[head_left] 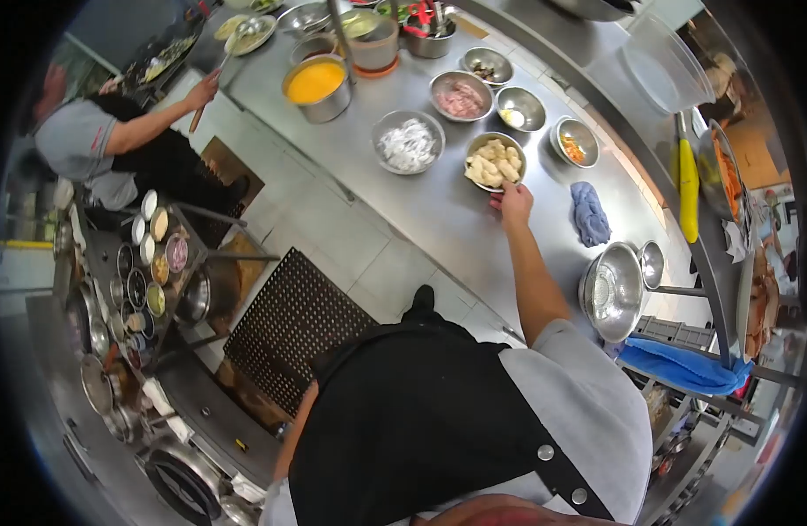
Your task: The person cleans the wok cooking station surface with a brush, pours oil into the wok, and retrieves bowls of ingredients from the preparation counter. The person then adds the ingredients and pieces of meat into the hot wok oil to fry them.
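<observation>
My right hand (512, 204) grips the near rim of a metal bowl (495, 162) on the steel table (377, 197); pale yellow chunks (494, 164) fill the bowl. Left of it is a bowl of white pieces (408, 143). Behind stand a bowl of pinkish meat (461, 99) and a bowl with something pale in it (521, 110). A bowl of orange bits (575, 143) and a crumpled blue-grey cloth (589, 215) are to the right. My left arm (300, 431) hangs beside the black apron, and its hand is hidden.
A pot of orange liquid (318, 88) stands at the table's left edge. At the right are a metal colander (612, 292), a yellow-covered knife (688, 188) and a blue towel (684, 366). Another person (97, 145) works at the upper left, near a rack of small bowls.
</observation>
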A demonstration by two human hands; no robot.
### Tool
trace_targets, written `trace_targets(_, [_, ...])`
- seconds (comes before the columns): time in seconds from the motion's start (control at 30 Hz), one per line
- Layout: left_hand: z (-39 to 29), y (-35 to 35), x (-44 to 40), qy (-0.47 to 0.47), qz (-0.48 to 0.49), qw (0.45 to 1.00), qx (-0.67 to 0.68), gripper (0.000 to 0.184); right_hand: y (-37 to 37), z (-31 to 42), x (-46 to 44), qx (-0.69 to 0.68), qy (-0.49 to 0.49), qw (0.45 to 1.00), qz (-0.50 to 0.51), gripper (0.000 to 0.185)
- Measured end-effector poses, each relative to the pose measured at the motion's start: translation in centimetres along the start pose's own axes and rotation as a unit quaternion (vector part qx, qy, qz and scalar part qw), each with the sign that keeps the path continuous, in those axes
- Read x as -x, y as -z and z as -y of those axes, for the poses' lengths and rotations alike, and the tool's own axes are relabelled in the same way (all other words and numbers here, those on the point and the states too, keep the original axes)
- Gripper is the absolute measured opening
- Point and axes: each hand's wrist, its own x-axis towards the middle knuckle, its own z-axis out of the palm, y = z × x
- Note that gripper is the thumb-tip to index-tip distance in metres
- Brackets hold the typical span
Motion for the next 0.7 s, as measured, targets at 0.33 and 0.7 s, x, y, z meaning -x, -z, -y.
trace_targets(0.33, [11.9,-10.8,22.9,0.320,-0.044,0.865,0.383,0.033,-8.4,-6.3,26.2,0.187,0.060,0.935,0.295,0.028])
trace_targets(0.7, [20.6,5.8,28.8,0.350,-0.395,0.586,0.615,0.027,-34.5,-15.4,63.3,0.316,0.029,0.592,0.741,0.022])
